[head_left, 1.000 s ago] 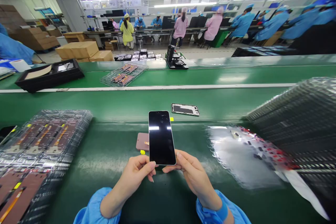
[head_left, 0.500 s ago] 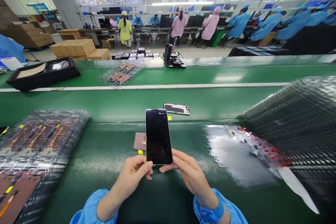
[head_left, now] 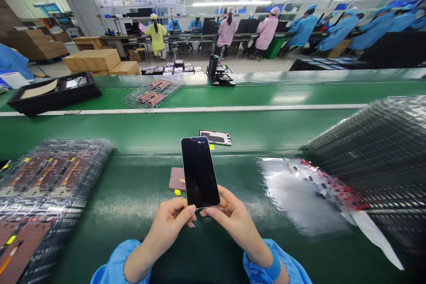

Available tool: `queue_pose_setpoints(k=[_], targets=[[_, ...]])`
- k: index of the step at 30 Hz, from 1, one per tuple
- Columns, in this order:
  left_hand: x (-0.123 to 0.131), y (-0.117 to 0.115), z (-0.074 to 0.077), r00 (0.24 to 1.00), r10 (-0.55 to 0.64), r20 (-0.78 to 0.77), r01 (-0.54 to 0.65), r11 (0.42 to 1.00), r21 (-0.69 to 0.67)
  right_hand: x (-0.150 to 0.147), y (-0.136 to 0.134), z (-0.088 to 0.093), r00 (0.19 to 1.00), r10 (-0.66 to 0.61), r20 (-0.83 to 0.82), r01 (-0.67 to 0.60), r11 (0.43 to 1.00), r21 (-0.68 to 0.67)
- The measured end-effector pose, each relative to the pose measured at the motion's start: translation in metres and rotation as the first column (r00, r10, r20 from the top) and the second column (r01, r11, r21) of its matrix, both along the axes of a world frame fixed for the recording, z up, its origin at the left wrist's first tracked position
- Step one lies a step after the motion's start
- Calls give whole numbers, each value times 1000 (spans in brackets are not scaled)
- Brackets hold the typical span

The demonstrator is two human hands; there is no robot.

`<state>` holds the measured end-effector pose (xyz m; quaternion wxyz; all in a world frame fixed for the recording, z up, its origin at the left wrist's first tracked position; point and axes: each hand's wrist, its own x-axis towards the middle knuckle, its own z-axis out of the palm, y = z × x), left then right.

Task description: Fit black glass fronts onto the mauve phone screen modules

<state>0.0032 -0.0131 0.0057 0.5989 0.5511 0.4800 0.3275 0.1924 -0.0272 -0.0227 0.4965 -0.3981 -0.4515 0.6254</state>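
Note:
A smartphone (head_left: 200,172) with a dark, unlit screen and a thin light rim is held up between both hands, leaning slightly left at its top. My left hand (head_left: 173,222) pinches its lower left corner between thumb and fingers. At the lower right corner, my right hand (head_left: 233,217) grips it, thumb along the bottom edge. Partly hidden behind the phone, a brownish-pink panel (head_left: 175,178) with a yellow tab lies on the green bench. Farther back is a phone frame (head_left: 216,137), pale and dark inside, also with a yellow tab.
Clear trays of brownish panels (head_left: 56,173) are stacked at left. On the right are clear plastic sheets (head_left: 299,204) and a tall stack of trays (head_left: 376,151). Beyond a white strip lie a black tray (head_left: 56,93), another panel tray (head_left: 153,93) and a black fixture (head_left: 218,71).
The phone's top has tilted a little left. My right thumb has slid inward along the bottom edge. The phone frame behind has shifted left on the green surface.

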Motion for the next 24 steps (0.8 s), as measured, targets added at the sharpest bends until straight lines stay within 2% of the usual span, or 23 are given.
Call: queue_pose_setpoints(k=[4,12,24], targets=[[5,-3,1,999,29,-30,-29,999,24,-3,-1,1,997,-71,26,71,997,6],[3,-2,2,998,39,-56,-37,999,30,6,-2,-7,999,19,-39,-18,999,32],[0,1,1,1000,-3,5,3,1000,-4,7,-3,-7,998,44,-36,-44,999,4]])
